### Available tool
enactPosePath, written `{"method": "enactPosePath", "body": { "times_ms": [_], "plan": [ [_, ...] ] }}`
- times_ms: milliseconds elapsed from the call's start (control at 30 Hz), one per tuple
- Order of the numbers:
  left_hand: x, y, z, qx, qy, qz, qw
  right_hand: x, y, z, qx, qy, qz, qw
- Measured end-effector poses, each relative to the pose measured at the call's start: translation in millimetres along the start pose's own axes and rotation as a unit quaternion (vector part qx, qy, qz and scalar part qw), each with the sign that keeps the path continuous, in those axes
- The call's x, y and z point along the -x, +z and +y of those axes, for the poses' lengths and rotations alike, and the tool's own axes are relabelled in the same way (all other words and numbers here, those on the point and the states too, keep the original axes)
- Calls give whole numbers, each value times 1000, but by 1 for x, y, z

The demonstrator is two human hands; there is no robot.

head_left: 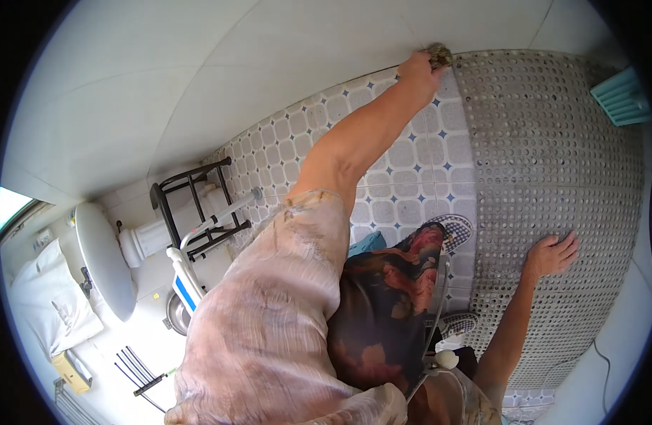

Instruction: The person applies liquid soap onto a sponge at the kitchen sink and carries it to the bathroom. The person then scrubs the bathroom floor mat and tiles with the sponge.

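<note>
My left hand (419, 74) reaches out to the top of the view. Its fingers are closed around a brownish mesh scouring ball (438, 57), held where the wall (326, 42) meets the floor, by the corner of the mat. My right hand (552, 255) lies palm down with its fingers stretched out on the grey mat full of round holes (531, 156). My feet, in checkered shoes (457, 232), stand at the mat's edge.
Patterned tiles (389, 205) cover the floor. A light-blue slatted plastic item (622, 98) is at the far right. A black metal rack (198, 205) and a white washbasin (103, 262) on a pedestal stand to the left. A cable (605, 368) runs along the lower right.
</note>
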State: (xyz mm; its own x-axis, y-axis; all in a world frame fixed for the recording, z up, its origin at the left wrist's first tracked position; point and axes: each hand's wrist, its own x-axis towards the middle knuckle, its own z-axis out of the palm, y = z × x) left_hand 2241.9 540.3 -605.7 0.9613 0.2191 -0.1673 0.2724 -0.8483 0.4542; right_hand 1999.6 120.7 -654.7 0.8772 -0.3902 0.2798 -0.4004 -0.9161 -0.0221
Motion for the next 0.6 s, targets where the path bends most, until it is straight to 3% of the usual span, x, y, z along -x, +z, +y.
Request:
{"method": "enactPosePath", "body": {
  "times_ms": [67,133,200,233,267,300,333,433,500,600],
  "plan": [
    [11,-8,-15,-10,-19,43,999,-1,-2,1,14,-1,-7,1000],
    [20,-29,-53,-54,-42,7,998,-1,-2,3,-7,-6,-2,1000],
    [22,-41,-124,-101,-125,6,987,-1,-1,2,-13,-8,2,1000],
    [28,-61,-139,-110,-215,-22,970,-1,-1,2,-7,-11,3,1000],
    [41,-83,-162,-147,-197,-19,969,-1,-1,3,-1,-15,4,1000],
    [37,-87,-229,-122,-203,-21,971,-2,0,3,1,-17,8,1000],
    [47,-110,-243,-188,-179,-72,963,-2,2,4,3,-19,12,1000],
    [56,-142,-359,-236,-329,-18,914,-1,2,3,10,-12,3,1000],
    [53,-159,-388,-160,-410,47,897,-2,2,4,15,-5,4,1000],
    [57,-164,-343,-171,-393,20,903,-1,4,2,11,-4,16,1000]
  ]
}}
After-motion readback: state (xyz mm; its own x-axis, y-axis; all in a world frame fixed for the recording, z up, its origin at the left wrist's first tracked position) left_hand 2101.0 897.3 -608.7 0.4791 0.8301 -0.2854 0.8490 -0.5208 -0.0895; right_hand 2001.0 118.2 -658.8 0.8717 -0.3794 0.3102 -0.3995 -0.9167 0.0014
